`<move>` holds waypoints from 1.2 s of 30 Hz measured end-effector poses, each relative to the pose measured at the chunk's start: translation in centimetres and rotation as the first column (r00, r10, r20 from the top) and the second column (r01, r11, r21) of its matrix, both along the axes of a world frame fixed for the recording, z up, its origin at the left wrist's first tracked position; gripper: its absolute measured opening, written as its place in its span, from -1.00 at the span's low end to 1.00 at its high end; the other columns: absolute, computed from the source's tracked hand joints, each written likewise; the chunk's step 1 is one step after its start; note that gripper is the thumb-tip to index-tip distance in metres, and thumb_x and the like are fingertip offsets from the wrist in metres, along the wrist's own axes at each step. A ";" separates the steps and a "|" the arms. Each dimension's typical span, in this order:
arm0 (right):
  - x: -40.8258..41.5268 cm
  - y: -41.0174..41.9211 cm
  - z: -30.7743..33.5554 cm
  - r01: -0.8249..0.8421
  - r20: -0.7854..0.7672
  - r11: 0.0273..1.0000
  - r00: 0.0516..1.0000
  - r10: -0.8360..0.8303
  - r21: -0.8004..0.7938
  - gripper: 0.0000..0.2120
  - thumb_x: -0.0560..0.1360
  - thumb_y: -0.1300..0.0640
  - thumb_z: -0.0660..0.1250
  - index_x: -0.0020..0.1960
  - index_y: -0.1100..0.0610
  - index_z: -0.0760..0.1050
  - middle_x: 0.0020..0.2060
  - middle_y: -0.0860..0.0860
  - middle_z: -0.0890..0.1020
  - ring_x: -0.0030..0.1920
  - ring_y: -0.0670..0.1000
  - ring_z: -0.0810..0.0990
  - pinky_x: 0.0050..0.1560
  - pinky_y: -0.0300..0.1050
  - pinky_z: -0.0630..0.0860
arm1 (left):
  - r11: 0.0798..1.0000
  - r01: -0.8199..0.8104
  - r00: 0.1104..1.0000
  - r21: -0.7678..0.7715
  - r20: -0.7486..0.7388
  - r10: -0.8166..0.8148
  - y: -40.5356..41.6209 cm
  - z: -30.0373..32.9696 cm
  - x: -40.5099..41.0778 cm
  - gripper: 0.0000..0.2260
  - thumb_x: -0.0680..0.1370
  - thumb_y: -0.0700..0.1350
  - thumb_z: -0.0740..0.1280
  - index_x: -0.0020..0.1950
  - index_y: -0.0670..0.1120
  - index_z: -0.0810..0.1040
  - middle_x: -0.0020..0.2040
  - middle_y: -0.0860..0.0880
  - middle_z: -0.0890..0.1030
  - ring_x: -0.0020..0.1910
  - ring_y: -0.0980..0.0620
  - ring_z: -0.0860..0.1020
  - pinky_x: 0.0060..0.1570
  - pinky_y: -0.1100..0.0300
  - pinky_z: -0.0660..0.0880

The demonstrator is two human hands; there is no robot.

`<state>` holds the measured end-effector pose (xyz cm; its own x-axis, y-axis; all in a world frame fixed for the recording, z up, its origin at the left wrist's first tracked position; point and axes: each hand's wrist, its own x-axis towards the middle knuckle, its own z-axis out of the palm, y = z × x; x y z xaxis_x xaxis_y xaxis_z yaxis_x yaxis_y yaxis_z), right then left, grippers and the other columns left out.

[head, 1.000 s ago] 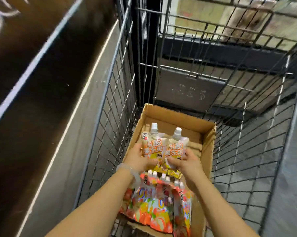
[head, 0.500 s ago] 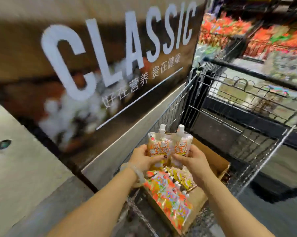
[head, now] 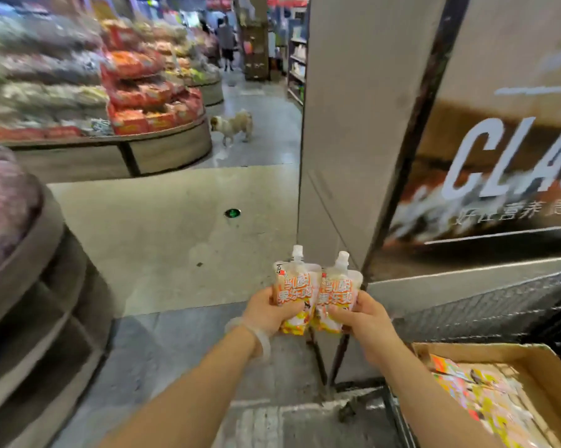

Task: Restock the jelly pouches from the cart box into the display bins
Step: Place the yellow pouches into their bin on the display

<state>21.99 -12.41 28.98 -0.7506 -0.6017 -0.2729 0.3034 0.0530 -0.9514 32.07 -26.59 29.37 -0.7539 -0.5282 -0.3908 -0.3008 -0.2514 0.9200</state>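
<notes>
Pouches lifted clear of cart box (head: 531, 360), view swung to aisle. L hand (head: 266, 313) grips one jelly pouch (head: 293, 291), R hand (head: 368, 320) grips another (head: 337, 292), caps above fingers. Step: carry. Next: reach display bins (head: 163, 147), release.

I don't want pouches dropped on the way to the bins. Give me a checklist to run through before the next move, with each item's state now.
1. Left hand grips the left jelly pouch: ok.
2. Right hand grips the right jelly pouch: ok.
3. Both pouches upright with the white caps on top: ok.
4. Caps sealed tight: cannot tell.
5. Floor towards the display bins free of obstacles: not ok, a dog stands in the aisle beside them.
6. Cardboard box holds more stock: ok, colourful pouches lie inside.
</notes>
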 end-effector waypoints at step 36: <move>93.2 -47.8 5.3 -0.998 -0.131 0.015 0.022 0.991 -0.055 -0.78 0.43 0.45 0.32 0.03 0.24 0.54 -0.08 0.13 0.67 -0.12 0.05 0.62 0.05 0.02 0.54 | -0.033 -0.993 -0.024 -0.117 -0.078 0.997 -22.3 8.0 95.0 -0.80 0.51 -0.32 0.36 0.12 -0.18 0.53 -0.18 -0.08 0.61 -0.32 0.05 0.59 -0.43 0.25 0.59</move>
<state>115.15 -60.25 34.32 0.5983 -0.7892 -0.1389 0.0041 0.1764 -0.9843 127.08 -48.90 37.35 0.5890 -0.7631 -0.2662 0.1471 -0.2226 0.9637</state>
